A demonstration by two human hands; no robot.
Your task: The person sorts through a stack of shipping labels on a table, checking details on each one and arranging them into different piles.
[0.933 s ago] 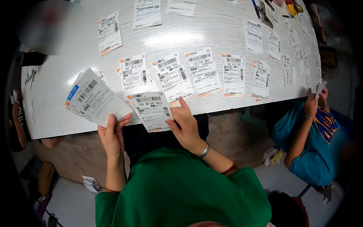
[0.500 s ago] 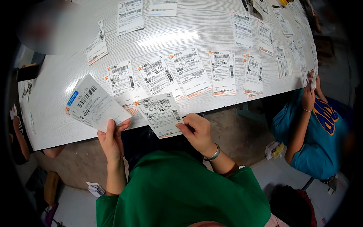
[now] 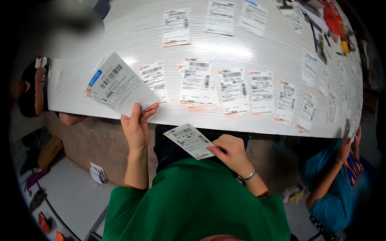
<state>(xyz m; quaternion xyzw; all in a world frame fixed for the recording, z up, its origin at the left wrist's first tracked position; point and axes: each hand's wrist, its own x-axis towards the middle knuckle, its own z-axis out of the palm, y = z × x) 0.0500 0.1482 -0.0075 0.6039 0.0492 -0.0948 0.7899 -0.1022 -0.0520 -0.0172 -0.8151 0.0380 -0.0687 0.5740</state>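
My left hand is closed on a fanned stack of shipping labels. The top one is white with a barcode and a blue patch, and orange marks peek out from those behind. Between the thumb and fingers of my right hand is a single shipping label, tilted and held in front of the table's near edge. Ahead of my hands, a row of labels lies on the table, among them one pile with orange-edged sheets spread beneath it and another pile to its right.
The pale wood-grain table carries more labels farther back. A clipboard, a red bag and a tape roll sit at the far right. A co-worker in a teal shirt is at the right; another person is at the left.
My view has shifted, so the table's contents appear farther right and turned. My right hand has drawn its label down and back from the table edge, away from the stack in my left hand.
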